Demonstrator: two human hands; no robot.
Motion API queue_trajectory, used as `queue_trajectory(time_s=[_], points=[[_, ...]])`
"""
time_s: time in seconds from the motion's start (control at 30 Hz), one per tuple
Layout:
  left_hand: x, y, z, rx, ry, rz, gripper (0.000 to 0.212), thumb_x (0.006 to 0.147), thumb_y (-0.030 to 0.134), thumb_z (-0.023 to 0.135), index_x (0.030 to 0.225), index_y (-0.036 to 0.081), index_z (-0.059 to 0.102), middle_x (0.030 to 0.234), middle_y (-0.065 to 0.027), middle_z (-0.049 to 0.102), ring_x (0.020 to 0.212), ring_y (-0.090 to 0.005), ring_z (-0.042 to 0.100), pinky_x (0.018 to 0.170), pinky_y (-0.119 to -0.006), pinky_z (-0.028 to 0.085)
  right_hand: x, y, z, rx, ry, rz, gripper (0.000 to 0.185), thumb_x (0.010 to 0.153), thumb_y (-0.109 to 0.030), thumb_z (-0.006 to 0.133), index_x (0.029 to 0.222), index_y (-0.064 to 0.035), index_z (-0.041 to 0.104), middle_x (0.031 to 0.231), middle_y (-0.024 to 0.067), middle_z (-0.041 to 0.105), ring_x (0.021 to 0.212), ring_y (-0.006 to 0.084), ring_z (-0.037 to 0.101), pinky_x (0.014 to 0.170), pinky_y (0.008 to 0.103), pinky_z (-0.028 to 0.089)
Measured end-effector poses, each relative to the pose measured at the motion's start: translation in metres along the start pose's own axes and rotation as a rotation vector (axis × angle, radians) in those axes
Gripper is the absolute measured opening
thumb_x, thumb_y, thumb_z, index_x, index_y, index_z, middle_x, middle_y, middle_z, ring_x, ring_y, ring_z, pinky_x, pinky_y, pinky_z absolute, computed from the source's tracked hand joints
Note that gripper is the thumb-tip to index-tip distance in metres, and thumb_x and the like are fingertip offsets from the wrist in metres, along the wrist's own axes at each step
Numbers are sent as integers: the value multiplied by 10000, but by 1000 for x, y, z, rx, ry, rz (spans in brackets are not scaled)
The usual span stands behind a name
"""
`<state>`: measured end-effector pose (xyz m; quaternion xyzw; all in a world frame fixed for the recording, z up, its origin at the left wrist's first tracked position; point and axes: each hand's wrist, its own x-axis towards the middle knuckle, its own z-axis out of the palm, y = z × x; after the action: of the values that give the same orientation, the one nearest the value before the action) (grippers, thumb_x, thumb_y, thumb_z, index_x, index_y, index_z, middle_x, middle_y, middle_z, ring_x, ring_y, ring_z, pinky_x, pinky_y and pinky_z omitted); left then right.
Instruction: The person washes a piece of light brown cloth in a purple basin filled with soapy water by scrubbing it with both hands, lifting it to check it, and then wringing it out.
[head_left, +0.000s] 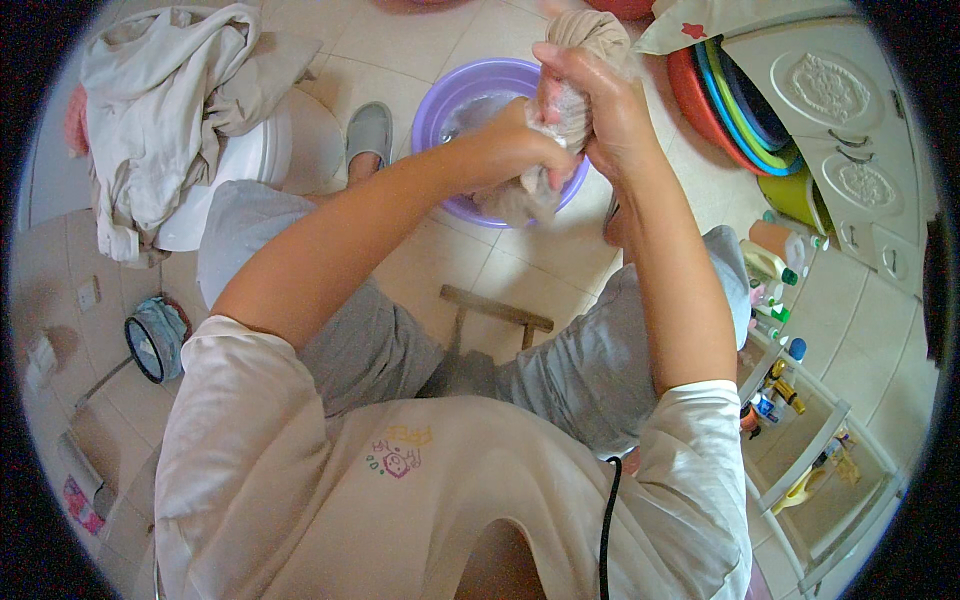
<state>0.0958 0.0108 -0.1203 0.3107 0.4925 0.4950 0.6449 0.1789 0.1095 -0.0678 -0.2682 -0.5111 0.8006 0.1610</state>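
Note:
A wet, twisted beige cloth (576, 124) is bunched between my two hands above a purple plastic basin (424, 120). My left hand (517, 150) grips its lower part, with a loose end hanging below over the basin's near rim. Higher up, my right hand (600, 97) is closed round the cloth, whose thick coiled end rises beyond my fingers. Cloudy water with some suds (480, 112) shows inside the basin, partly hidden by my left forearm.
Pale garments (172, 112) drape over a white toilet (277, 142) at left. A grey slipper (369, 131) and a wooden stool part (495, 307) are near my legs. Stacked coloured basins (701, 112), bottles (765, 262) and a shelf rack (806, 450) stand right.

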Motion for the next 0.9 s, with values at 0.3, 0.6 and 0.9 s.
queue_trajectory(time_s=[0.3,0.6,0.9], points=[[-4,-5,14,838,729,474,712,628,159,763,1236,1,430,1133,-238,499,1088,-365,463,959,-447,326,19,9,-8,411,410,-327,178,800,-119,627,918,-37,522,771,89,576,705,201,586,650,319,491],[0,-22,25,754,982,641,565,682,131,723,1180,8,487,1113,-202,555,1070,-393,500,894,-472,382,-5,12,32,723,470,-79,225,883,-250,508,906,-26,520,927,164,630,847,254,585,801,381,470],[1,-6,2,560,637,561,280,658,148,718,888,14,633,788,-174,656,742,-307,649,654,-376,498,0,-5,23,556,251,-68,161,793,-198,580,825,-43,550,691,95,580,596,227,582,605,343,501]])
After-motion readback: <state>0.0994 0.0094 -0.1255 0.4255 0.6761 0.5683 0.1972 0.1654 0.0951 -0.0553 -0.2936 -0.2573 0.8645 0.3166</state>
